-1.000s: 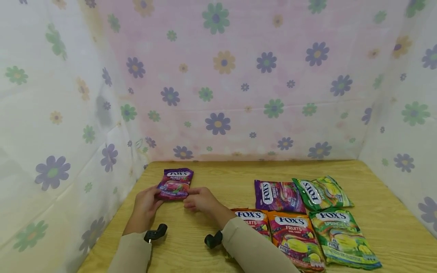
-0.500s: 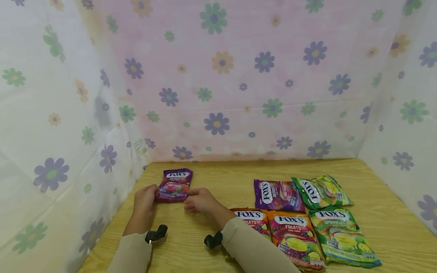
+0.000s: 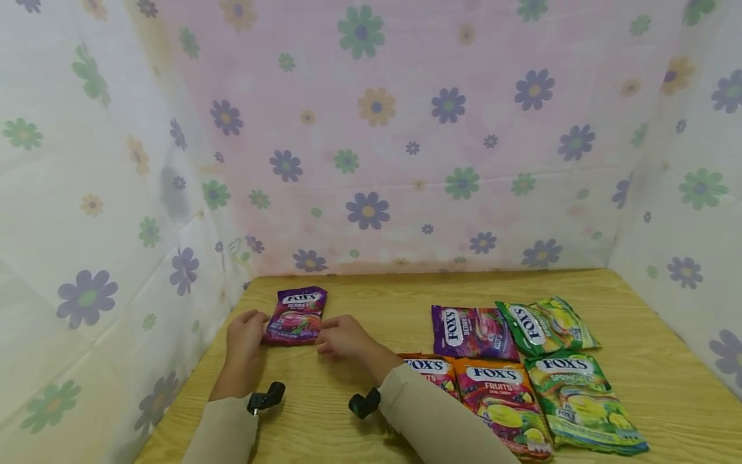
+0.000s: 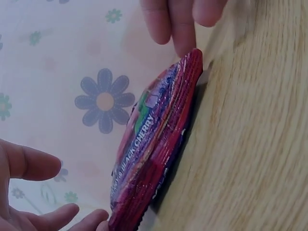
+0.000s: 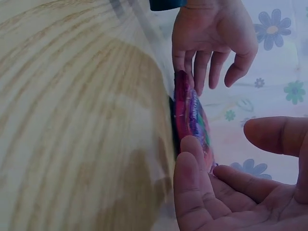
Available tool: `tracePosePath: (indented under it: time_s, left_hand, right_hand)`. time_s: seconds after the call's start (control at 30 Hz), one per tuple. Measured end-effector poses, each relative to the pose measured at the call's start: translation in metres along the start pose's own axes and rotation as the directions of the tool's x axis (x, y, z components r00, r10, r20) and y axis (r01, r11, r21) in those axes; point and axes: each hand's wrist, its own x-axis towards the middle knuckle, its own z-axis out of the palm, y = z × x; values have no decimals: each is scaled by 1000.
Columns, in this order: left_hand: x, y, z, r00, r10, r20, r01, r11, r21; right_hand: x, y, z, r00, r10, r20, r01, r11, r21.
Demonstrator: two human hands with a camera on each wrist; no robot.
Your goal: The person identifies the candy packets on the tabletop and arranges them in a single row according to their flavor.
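A purple bag of Fox's Berries candy (image 3: pixel 295 317) lies flat at the table's back left, its printed face up and lettering upright. My left hand (image 3: pixel 245 338) is at the bag's near left corner. In the left wrist view, its fingertips (image 4: pixel 96 219) meet that corner, and the thumb stands away from it. On the other side, my right hand (image 3: pixel 346 338) has its fingertips at the near right edge. The right wrist view shows the fingers of that hand (image 5: pixel 231 192) loosely extended beside the bag (image 5: pixel 190 113), thumb apart. Neither hand is wrapped round it.
On the right lie another purple Berries bag (image 3: pixel 475 333), two green bags, the smaller one (image 3: pixel 547 327) behind the larger (image 3: pixel 585 403), and two orange Fruits bags (image 3: pixel 501 409). My right sleeve (image 3: pixel 435 412) partly covers one orange bag. Flowered cloth (image 3: pixel 371 161) encloses the table.
The left thumb has come off the bag's near edge, and the left fingers have loosened. The bag has shifted very slightly toward me. The right hand has barely moved.
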Motion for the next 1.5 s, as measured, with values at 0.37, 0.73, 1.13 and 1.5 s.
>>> tracePosePath:
  time_s: [0.37,0.73,1.13,1.5]
  left_hand:
    - [-15,21,5,989,128,-77,-120,988,102]
    - [-40,43,25,985,133,111,-144,985,99]
    - [-66,52,55,925,145,350,-147,989,-19]
    - [-92,55,86,847,137,514,-36,979,-201]
  right_hand:
    - [-10,-33,-33,996,-82,37,84,996,-40]
    - [-28,-56,-70,981,-193,28,195,973,-122]
    - [-57,-73,-119,938,-336,83,342,865,-368]
    - [-80,-75,-170,915,-402,15,362,808,-465]
